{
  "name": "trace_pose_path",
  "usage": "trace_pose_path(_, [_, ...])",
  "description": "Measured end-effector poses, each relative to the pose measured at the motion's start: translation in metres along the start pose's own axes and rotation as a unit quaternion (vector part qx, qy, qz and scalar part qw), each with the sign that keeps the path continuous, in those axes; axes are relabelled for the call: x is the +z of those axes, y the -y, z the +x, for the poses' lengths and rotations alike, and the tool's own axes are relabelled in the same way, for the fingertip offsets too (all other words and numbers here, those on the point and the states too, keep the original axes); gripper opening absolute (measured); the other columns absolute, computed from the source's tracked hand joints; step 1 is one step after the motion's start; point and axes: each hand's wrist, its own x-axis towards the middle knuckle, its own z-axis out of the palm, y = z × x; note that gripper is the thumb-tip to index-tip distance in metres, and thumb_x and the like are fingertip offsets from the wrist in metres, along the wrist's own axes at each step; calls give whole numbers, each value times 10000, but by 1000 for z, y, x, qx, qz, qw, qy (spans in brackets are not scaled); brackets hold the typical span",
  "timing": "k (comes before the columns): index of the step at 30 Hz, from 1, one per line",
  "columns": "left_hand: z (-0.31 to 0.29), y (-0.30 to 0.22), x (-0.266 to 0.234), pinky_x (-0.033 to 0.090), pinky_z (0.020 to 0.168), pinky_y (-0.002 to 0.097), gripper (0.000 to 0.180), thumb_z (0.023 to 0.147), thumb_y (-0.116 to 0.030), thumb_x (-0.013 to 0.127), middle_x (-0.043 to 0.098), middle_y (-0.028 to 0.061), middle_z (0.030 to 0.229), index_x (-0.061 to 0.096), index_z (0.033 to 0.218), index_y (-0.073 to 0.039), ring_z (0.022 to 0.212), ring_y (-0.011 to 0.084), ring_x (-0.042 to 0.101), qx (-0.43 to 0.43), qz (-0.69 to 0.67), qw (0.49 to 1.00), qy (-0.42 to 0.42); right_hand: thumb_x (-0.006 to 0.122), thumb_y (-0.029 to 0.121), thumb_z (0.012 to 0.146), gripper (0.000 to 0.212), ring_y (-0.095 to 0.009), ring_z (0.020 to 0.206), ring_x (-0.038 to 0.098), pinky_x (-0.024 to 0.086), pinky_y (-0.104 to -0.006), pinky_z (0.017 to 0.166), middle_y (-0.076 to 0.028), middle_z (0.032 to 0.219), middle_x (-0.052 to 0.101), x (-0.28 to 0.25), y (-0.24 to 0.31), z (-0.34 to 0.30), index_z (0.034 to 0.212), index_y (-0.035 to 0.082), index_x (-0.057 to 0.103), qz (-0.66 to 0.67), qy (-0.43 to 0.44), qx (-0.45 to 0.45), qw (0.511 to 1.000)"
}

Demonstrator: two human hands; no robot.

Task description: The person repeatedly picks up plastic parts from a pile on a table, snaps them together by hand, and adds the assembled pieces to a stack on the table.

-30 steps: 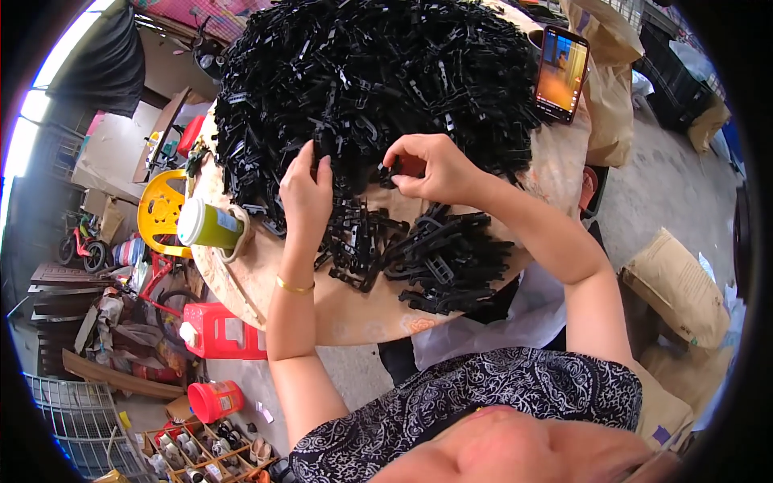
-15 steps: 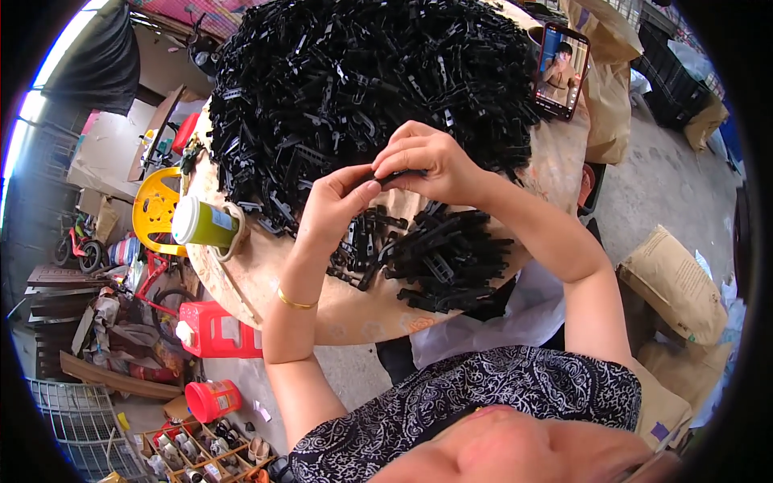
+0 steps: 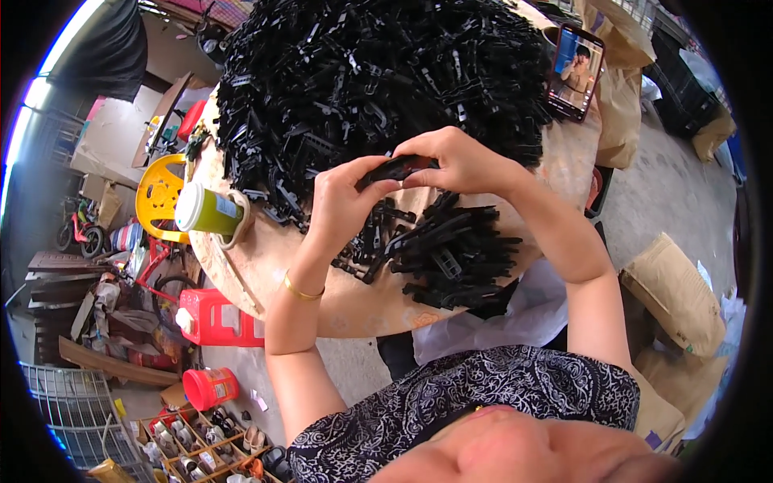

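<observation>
Left hand (image 3: pixel 342 201) pinches the near end of a black plastic clip (image 3: pixel 398 167), fingers closed on it; right hand (image 3: pixel 463 161) grips the far end, so the clip sits between both hands, held above the round bench (image 3: pixel 354 306), apart from the small sorted stack (image 3: pixel 451 253). Looks light, stiff and smooth, probably a bit slick. Best held by the ends, as now; the big loose heap (image 3: pixel 378 72) behind would likely snag.

Left of my grip a green cup (image 3: pixel 208 211) with white lid stands on the round table (image 3: pixel 354 302). Further left, below the table edge, I see a yellow chair (image 3: pixel 159 191) and a red canister (image 3: pixel 216 318). Up right of my grip leans a phone (image 3: pixel 576 71).
</observation>
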Motion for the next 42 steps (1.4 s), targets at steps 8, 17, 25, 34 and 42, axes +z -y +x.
trace_pose_path(8, [1, 0, -1, 471, 562, 222, 281, 706, -64, 756, 683, 84, 747, 673, 967, 1, 612, 90, 602, -17, -47, 999, -16, 716, 146, 765, 417, -233, 832, 636, 507, -317, 753, -175, 981, 632, 2, 4, -3, 1111, -34, 566, -8, -7, 5, 1000])
trace_pose_path(17, [-2, 1, 2, 476, 581, 225, 259, 722, -88, 757, 685, 96, 777, 673, 951, 1, 625, 95, 603, 57, -3, 997, -54, 720, 103, 749, 317, -246, 766, 645, 508, -307, 669, -155, 886, 656, 4, 2, -5, 1023, -18, 617, -61, -60, -75, 994])
trace_pose_path(25, [-12, -1, -9, 469, 613, 209, 276, 736, -31, 724, 674, 63, 811, 663, 1001, 10, 685, 67, 584, -65, -84, 994, 8, 598, 276, 894, 298, -176, 755, 640, 504, -302, 685, -72, 865, 664, 10, 5, -1, 1040, 17, 627, 236, 46, 133, 961])
trace_pose_path(34, [-60, -37, 20, 467, 807, 383, 433, 700, -185, 749, 588, 118, 964, 606, 1075, -22, 922, 308, 534, 174, 72, 980, 59, 721, 218, 692, 271, -273, 700, 649, 507, -345, 647, -147, 755, 659, 40, -20, 11, 878, 24, 686, -49, 76, 30, 995])
trace_pose_path(42, [10, 28, -18, 437, 870, 374, 365, 732, 27, 609, 515, 140, 1160, 618, 1087, -58, 1028, 334, 488, 113, 312, 941, -60, 662, 107, 671, 395, -276, 721, 626, 499, -359, 669, -138, 765, 630, 35, -14, 2, 1055, 29, 611, -100, 48, 11, 994])
